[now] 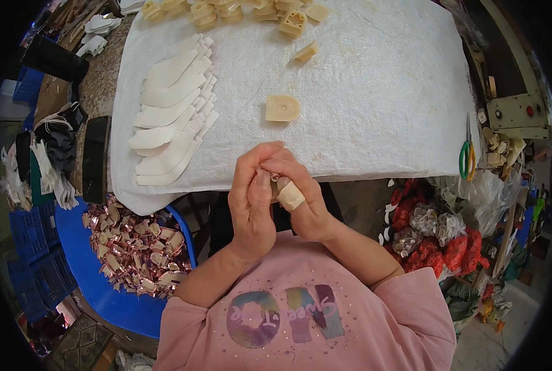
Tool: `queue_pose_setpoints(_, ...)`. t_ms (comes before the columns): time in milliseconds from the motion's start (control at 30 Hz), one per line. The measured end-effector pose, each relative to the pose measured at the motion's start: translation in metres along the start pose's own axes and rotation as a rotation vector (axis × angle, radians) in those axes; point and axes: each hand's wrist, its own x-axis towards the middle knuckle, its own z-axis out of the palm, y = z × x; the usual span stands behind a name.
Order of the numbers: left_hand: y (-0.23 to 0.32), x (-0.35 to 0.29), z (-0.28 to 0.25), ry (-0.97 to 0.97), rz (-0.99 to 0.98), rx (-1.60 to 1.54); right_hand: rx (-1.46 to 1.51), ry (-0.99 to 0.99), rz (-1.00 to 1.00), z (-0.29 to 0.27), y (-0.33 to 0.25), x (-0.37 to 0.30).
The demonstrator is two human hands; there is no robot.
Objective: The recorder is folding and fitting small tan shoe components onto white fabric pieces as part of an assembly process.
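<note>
Close to my chest, just off the table's front edge, my left hand (pixel 250 201) and my right hand (pixel 310 207) are pressed together, fingers closed around a small piece. Mostly hidden by the fingers, its kind cannot be made out. A beige wrapping (pixel 291 196) shows at the right thumb. Straight ahead of the hands, a cream D-shaped block (pixel 282 108), like a shoe heel, lies on the white woven sheet (pixel 375 105). To the left, curved white strips (pixel 171 117) lie fanned in overlapping rows.
More cream blocks (pixel 226 12) are heaped at the table's far edge. A dark phone (pixel 95 157) lies at the left. Below it, a blue basin (pixel 81 266) holds shiny rose-coloured pieces (pixel 143 247). Green-and-orange-handled scissors (pixel 467 161) hang at the right edge, above red bags (pixel 427 253).
</note>
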Motion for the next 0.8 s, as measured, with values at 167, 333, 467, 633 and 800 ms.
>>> queue_pose_setpoints(167, -0.001, 0.004, -0.006, -0.062, -0.035, -0.015, -0.103, 0.018, -0.023, -0.003, 0.003, 0.005)
queue_pose_setpoints(333, -0.004, 0.012, -0.018, -0.101, -0.255, -0.446, -0.016, 0.023, 0.176, -0.004, -0.004, 0.011)
queue_pose_setpoints(467, -0.002, 0.010, -0.017, -0.101, -0.189, -0.427, -0.035, 0.056, 0.314, -0.015, -0.010, 0.014)
queue_pose_setpoints(633, -0.014, 0.015, -0.029, -0.271, 0.482, 0.698, -0.661, -0.166, 0.210, -0.025, -0.027, 0.026)
queue_pose_setpoints(800, -0.003, 0.004, -0.022, -0.167, 0.196, 0.330, -0.409, -0.058, 0.307, -0.028, -0.020, 0.017)
